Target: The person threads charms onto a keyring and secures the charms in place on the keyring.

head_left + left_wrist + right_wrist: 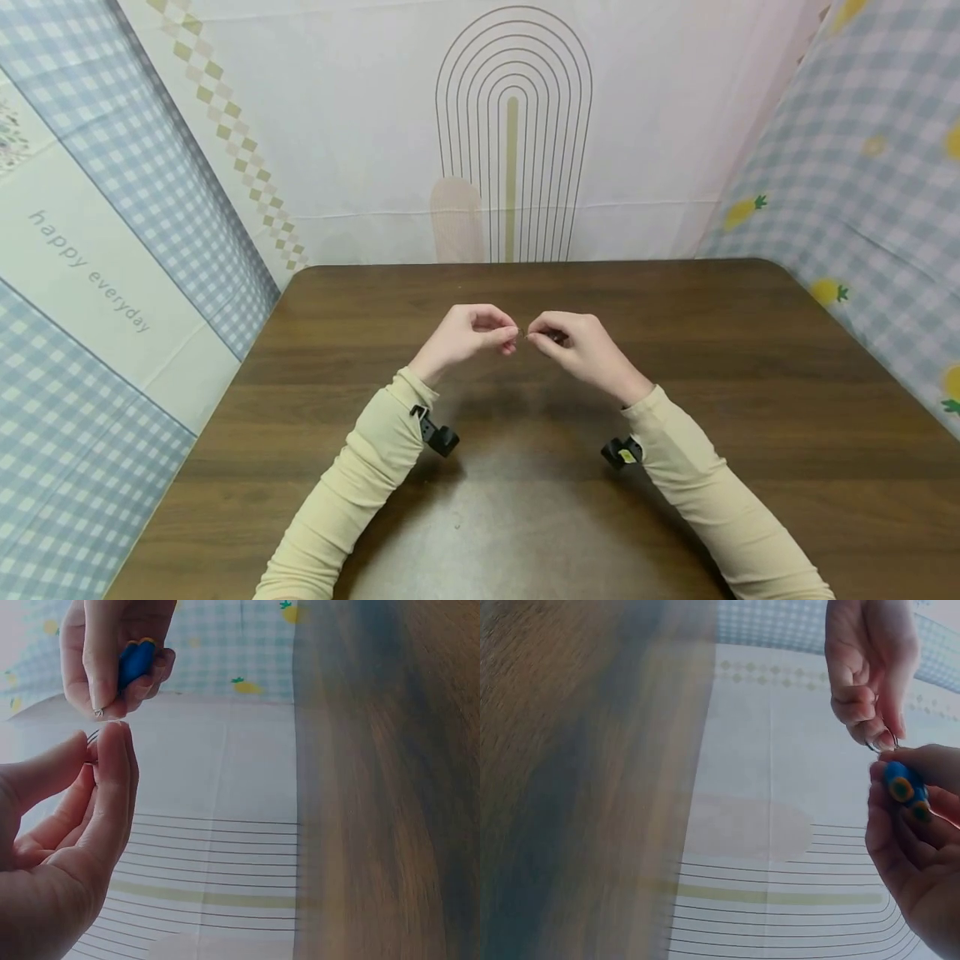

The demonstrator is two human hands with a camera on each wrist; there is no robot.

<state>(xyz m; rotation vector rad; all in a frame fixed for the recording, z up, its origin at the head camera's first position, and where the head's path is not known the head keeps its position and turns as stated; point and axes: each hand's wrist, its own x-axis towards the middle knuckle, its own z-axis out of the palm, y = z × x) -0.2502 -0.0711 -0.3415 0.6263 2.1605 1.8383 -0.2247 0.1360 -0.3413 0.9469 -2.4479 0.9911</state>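
Observation:
Both hands meet above the table, their fingertips close together. My left hand (480,329) pinches a thin metal ring (895,735), which looks like a key ring, between thumb and fingers. In my right hand (577,343) is a small blue charm (900,780) with orange and green spots, partly hidden by the fingers. The right thumb and forefinger pinch a tiny metal link (98,712) at the charm's end, right beside the ring. Whether the link is joined to the ring, I cannot tell.
Under the hands lies a dark wooden table (525,542). A tiny curved bit (457,527) rests on it near the front. Black wrist cameras (438,433) hang below both sleeves. Patterned cloths (360,125) hang behind and at both sides.

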